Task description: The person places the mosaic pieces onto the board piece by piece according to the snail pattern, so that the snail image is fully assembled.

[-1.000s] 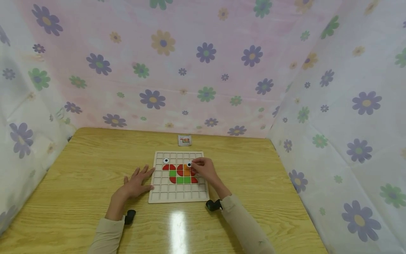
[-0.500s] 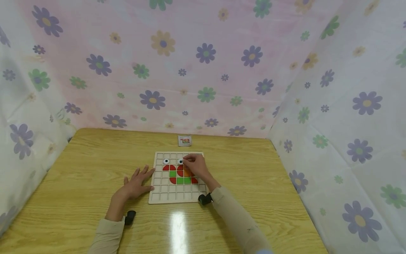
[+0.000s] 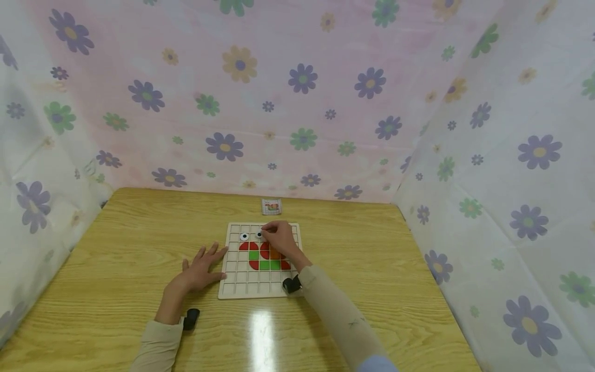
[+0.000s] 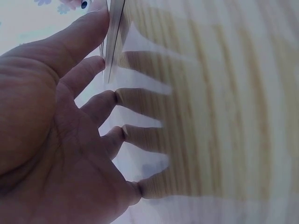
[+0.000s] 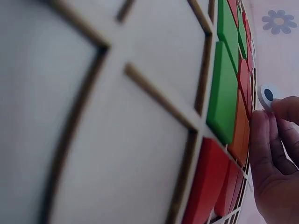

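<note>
My right hand (image 3: 281,240) pinches a white disc with a black dot, like an eye (image 5: 266,96), between thumb and fingers over the upper part of a wooden grid board (image 3: 237,291). A matching eye disc (image 3: 244,236) lies in a cell near the board's top left. Red pieces (image 3: 253,264), green squares (image 5: 224,88) and orange pieces (image 5: 239,128) fill cells in the middle; my right hand covers some. With fingers spread, my left hand (image 3: 200,271) rests at the board's left edge, its thumb and a finger touching that edge.
Behind the board lies a small printed card (image 3: 271,206) with a picture on a grid. The wood-grain table (image 3: 372,268) is bordered by flower-patterned curtains (image 3: 302,103) at the back and sides.
My right hand has carried the pinched eye disc leftward and slightly up across the board, towards the other disc. My left hand has stayed in place.
</note>
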### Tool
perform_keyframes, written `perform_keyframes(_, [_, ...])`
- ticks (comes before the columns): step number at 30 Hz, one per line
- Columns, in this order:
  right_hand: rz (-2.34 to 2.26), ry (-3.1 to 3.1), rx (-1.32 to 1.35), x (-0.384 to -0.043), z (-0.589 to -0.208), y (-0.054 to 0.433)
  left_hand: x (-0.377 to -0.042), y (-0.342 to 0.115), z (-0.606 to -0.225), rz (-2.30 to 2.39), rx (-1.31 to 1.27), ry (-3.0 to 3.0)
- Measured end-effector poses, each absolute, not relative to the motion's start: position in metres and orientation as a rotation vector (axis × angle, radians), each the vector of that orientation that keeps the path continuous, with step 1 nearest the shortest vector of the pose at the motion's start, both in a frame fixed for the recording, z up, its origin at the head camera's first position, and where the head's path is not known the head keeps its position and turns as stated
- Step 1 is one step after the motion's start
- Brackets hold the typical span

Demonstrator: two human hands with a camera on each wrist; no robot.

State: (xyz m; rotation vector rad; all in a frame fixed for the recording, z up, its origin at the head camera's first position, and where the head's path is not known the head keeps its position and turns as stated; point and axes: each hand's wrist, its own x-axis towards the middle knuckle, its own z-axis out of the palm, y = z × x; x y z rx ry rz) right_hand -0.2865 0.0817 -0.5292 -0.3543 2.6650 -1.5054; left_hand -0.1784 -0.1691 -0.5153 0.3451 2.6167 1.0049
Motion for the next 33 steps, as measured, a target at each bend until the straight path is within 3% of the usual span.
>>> perform_keyframes(33, [-1.338,2.689,-0.438,-0.290,-0.525,0.070,-0.178,-0.171,-0.519,0.994,0.364,2.643])
